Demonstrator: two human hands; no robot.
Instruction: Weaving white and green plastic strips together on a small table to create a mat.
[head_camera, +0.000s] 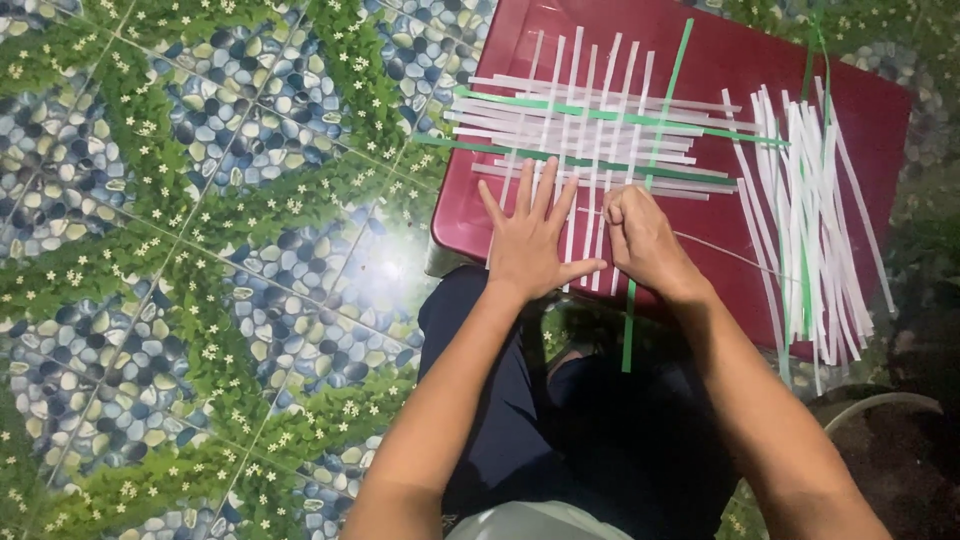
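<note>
While the head view looked straight down, I had the left hand (528, 240) spread flat, fingers fanned, pressing on the near edge of the woven strip mat (590, 145) that lay on the red plastic lid (880, 110). My right hand (640, 235) was curled shut beside it, pinching what looked like one thin white strip (730, 255) that trailed off to the right; the fingertips were tucked under, so I could not see the exact pinch. One long green strip (630, 330) ran down off the lid's near edge, between my knees. A loose bundle of white strips (810, 210) waited to the right, apart from the mat, with a few green ones mixed in. Below it all sat the pebble-and-leaf tiled floor (200, 250).

To my judgement, doing it well meant keeping that flat palm firm so the crossings did not slide, drawing the pinched strip low and level, and snugging it against its neighbour without buckling the rows.
</note>
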